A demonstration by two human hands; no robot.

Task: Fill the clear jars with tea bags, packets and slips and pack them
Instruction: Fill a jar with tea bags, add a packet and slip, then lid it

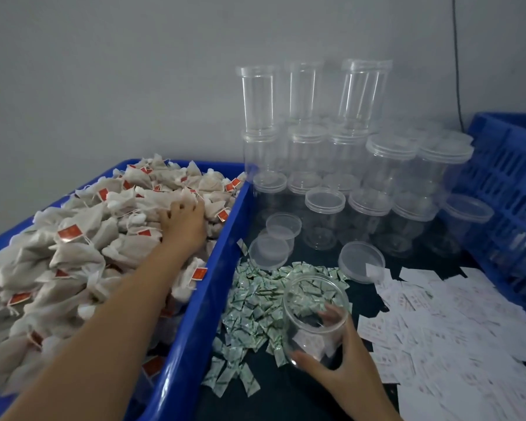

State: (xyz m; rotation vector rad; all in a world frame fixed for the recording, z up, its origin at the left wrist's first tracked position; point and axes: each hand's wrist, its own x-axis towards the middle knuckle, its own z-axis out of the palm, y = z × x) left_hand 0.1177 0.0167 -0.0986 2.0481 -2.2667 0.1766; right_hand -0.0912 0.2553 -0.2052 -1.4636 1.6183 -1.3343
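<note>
My right hand [342, 357] grips an open clear jar [313, 314] above the heap of small green-and-white packets [252, 311]; a slip lies inside the jar near its bottom. My left hand [182, 220] reaches into the blue bin [195, 329] on the left, fingers curled into the pile of beige tea bags [73, 256] with red tags. Whether it holds a bag is hidden. White printed slips [456, 323] are spread to the right of the jar.
Stacked empty clear jars with lids [325, 153] stand at the back against the grey wall. Loose lids [271, 250] lie in front of them. A blue crate [510, 189] borders the right side. A black cable [457, 71] hangs down the wall.
</note>
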